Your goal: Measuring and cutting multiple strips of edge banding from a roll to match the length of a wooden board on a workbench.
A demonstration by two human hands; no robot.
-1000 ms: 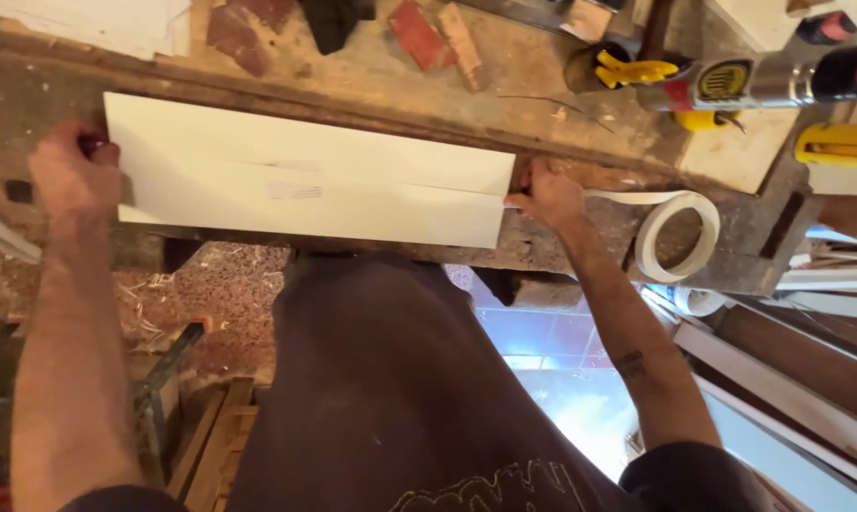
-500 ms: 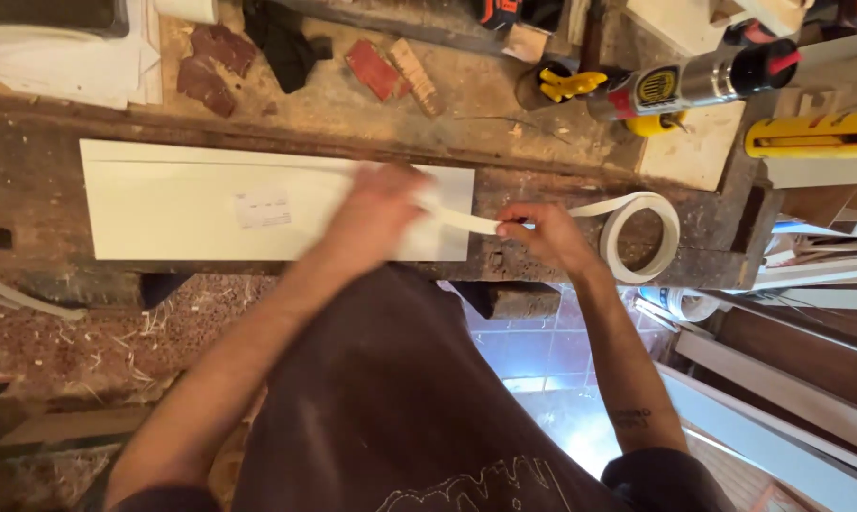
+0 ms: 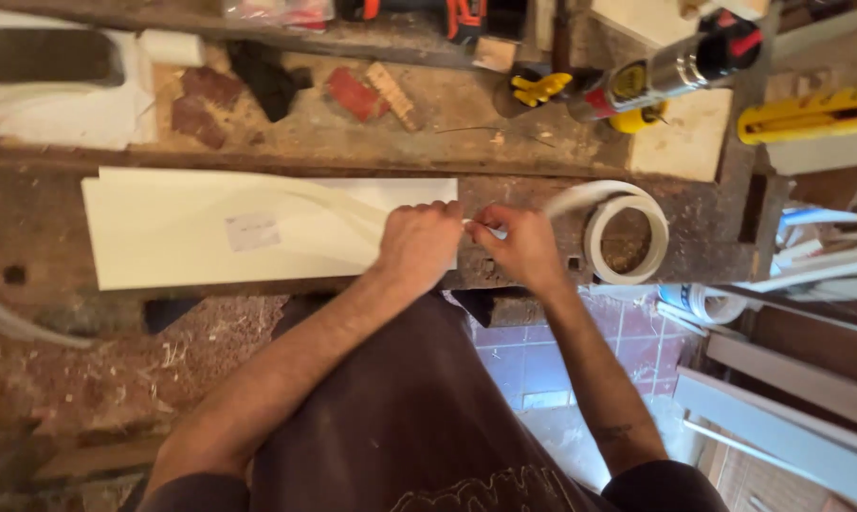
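A long white board [image 3: 210,228] lies flat on a worn wooden workbench [image 3: 504,123]. My left hand [image 3: 419,242] rests over the board's right end, fingers pinching a white strip of edge banding [image 3: 324,199] that curves back over the board. My right hand [image 3: 519,245] is just beside it, pinching the same strip where it runs to a white roll of banding [image 3: 594,237] lying on the bench to the right. The two hands almost touch.
At the back of the bench lie a metal sealant gun [image 3: 675,66], a yellow clamp [image 3: 537,87], red blocks [image 3: 353,93] and a black rag [image 3: 263,76]. A yellow tool [image 3: 812,114] sits far right. White profiles [image 3: 779,427] lean at the lower right above a tiled floor.
My left hand left the board's left end and crossed to its right end. Both hands came together on the banding strip, which now loops over the board.
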